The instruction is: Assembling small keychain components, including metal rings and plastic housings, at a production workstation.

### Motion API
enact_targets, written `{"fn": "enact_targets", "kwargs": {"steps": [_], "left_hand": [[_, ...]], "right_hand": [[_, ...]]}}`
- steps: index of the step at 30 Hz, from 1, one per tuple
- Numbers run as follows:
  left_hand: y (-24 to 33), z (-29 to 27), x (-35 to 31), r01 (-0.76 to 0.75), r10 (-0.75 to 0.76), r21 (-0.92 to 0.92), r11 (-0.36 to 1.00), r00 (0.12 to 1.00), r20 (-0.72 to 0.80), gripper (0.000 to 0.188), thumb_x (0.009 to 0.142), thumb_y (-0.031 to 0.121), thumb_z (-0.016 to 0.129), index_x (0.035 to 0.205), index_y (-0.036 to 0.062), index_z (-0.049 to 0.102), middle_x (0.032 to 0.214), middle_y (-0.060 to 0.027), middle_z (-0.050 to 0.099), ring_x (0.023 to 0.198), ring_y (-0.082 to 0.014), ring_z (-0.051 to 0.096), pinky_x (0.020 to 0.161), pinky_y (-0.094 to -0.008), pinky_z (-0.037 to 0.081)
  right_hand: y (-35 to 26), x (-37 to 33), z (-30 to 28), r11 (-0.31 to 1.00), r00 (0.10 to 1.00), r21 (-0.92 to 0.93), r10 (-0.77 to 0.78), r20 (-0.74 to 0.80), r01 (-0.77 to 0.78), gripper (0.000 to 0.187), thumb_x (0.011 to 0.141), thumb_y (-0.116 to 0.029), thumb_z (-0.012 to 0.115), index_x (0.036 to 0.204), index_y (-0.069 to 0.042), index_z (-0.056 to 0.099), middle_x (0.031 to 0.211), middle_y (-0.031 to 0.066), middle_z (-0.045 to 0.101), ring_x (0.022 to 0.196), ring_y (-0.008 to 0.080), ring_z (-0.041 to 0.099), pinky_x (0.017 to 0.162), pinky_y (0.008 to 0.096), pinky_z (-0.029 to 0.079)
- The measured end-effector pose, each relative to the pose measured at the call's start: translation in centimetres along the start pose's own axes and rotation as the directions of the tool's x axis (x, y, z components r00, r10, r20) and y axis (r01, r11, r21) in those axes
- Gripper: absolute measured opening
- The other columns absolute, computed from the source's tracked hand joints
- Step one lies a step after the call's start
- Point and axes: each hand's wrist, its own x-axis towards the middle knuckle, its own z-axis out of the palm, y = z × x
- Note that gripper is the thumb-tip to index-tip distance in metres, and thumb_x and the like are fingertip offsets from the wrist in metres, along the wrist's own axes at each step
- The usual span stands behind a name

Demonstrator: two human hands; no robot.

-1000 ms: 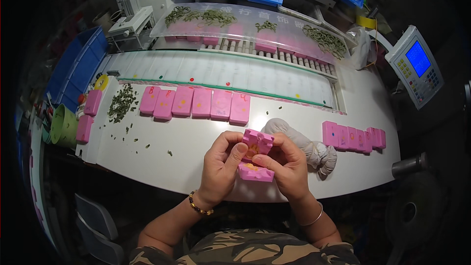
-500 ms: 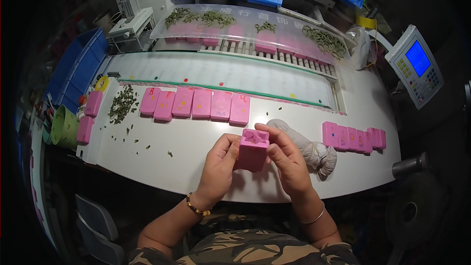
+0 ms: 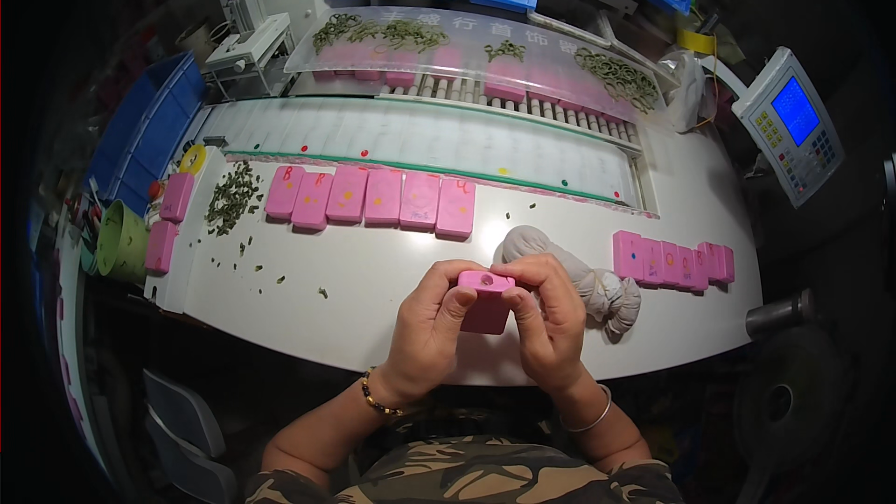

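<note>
Taking the held block as the centre of the clock, a pale green bucket (image 3: 121,235) stands between nine and ten, with a blue bin (image 3: 149,121) tilted at ten. Two pink blocks (image 3: 175,196) sit end to end on the raised white edge, seemingly kept apart from the rest. At ten, dark green scraps (image 3: 233,201) lie loosely heaped on the white table (image 3: 261,317). Between ten and eleven, a row of six pink blocks (image 3: 384,196) stands side by side, marks upward, probably so each can be told at a glance; the white slatted conveyor (image 3: 373,135) runs just behind it. At eight, the left hand (image 3: 425,331) grips the pink mould block (image 3: 484,317) between thumb and curled fingers. That block is upright above the table, its holed end tipped up, perhaps to keep the hole in sight. Between three and four, the right hand (image 3: 551,327) pinches its other side, so both share the hold evenly. At two lies a knotted grey cloth bundle (image 3: 560,266); between two and three, more pink blocks (image 3: 669,263) stand packed together; farther out at two, a control panel (image 3: 793,117) faces the worker
</note>
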Motion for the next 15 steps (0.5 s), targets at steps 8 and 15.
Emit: {"fn": "enact_targets", "kwargs": {"steps": [8,15], "left_hand": [[0.6,-0.8,1.2,0.028,-0.027,-0.205,0.978,1.000,0.007,0.026,0.094,0.011,0.062,0.115,0.0005,0.051,0.110,-0.0070,0.055,0.099,-0.0126,0.057,0.086,-0.0278,0.051],[0.7,-1.3,2.2,-0.054,0.080,0.128,0.990,0.974,-0.211,0.035,0.084,-0.002,0.069,0.112,0.0039,0.049,0.109,-0.0069,0.049,0.102,-0.0124,0.051,0.085,-0.0271,0.049]], "right_hand": [[1.1,0.3,-0.2,0.879,0.963,0.396,0.230,0.141,-0.268,0.025,0.092,-0.008,0.064,0.114,0.002,0.058,0.104,0.0061,0.060,0.092,0.0117,0.057,0.079,0.0258,0.047],[2.0,2.8,-0.7,0.617,0.837,0.589,0.504,0.214,-0.522,0.018,0.092,-0.011,0.065,0.105,-0.002,0.055,0.091,0.0034,0.063,0.080,0.0066,0.056,0.069,0.0220,0.045]]}}
